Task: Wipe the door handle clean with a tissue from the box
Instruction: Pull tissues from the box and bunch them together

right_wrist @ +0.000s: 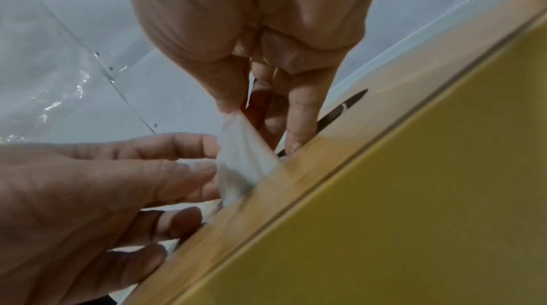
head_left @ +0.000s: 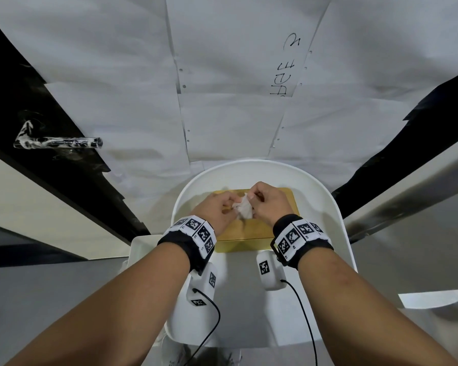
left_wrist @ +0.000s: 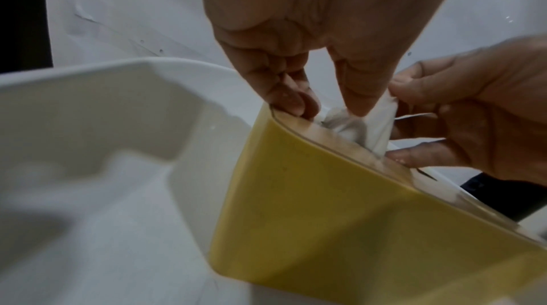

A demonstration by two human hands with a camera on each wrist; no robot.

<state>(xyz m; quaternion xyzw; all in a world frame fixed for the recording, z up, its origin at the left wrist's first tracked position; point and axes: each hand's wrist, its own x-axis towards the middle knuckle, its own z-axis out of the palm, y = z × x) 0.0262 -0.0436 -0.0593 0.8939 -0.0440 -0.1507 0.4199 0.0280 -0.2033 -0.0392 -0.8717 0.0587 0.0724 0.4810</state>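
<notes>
Pinching soft, tear-prone tissue (head_left: 244,209) near slot, frame centre: right hand (head_left: 269,204) thumb-finger pinching, left hand (head_left: 218,211) fingertips steadying tissue and box (head_left: 280,204).

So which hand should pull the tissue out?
Probably the right hand: it pinches the top of the tissue, while the left hand rests on the box, steadying it.

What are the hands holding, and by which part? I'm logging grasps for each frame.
The right hand pinches the tissue by its upper tip. The left hand touches its side and rests on the yellow box.
</notes>
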